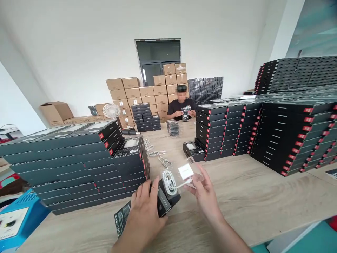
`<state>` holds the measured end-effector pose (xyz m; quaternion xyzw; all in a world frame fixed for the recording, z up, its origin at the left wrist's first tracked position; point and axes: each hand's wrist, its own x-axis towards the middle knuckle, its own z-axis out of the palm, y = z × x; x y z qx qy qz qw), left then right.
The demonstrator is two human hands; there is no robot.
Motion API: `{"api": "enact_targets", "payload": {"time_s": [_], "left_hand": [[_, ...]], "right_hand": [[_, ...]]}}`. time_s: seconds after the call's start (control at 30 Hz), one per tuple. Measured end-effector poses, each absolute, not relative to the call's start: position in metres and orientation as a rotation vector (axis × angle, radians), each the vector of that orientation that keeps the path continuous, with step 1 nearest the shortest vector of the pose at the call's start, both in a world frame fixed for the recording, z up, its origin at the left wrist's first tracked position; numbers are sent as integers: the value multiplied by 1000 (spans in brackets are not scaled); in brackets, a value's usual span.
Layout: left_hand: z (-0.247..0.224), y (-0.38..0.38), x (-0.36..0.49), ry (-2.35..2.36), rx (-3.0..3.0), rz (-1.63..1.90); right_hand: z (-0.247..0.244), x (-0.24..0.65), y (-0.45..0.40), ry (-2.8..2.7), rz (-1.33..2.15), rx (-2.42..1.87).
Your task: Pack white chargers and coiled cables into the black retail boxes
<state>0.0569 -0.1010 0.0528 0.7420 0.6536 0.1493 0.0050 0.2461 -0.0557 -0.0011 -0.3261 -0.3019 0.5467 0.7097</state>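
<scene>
My left hand (pixel 144 209) grips an opened black box (pixel 122 216), tilted low over the table in front of me. Pinched in my right hand (pixel 204 189) is a clear plastic tray (pixel 198 171) carrying a white charger block (pixel 185 171). A coiled white cable (pixel 170 182) lies between the hands, over the open end of the box, with part of it running to the tray. Whether the cable sits in the tray or in the box I cannot tell. My left palm hides part of the box.
Stacks of black boxes stand at the left (pixel 65 158) and right (pixel 279 137). Loose white cables (pixel 165 162) lie between. Across the table (pixel 237 196) a person (pixel 172 107) holds a small package. A blue machine (pixel 23 218) is at the lower left; cartons (pixel 146 92) line the wall.
</scene>
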Motion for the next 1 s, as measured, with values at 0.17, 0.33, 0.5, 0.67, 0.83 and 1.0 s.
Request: {"api": "enact_targets", "payload": {"time_s": [0.17,0.33,0.5,0.67,0.83,1.0], "left_hand": [[49,-95,70,1929,2418,519],[55,-87,83,1681,2358,605],[59,-81,94,1448,2231,769],[63,-73,110,1316,2187,867],[62,-53,121,1247,2157,1046],[41,-31,132,1226,1897,1385]], "right_hand": [[-7,278,-67,-790,1276,-803],[18,305,-75,-850,1397,-781],[35,326,-62,-815,1571,-607],[36,330,-43,-1191,1682,-714],[66,326,-28,-1340,1553,-784],[85,306,1,-1393,1126,-841]]}}
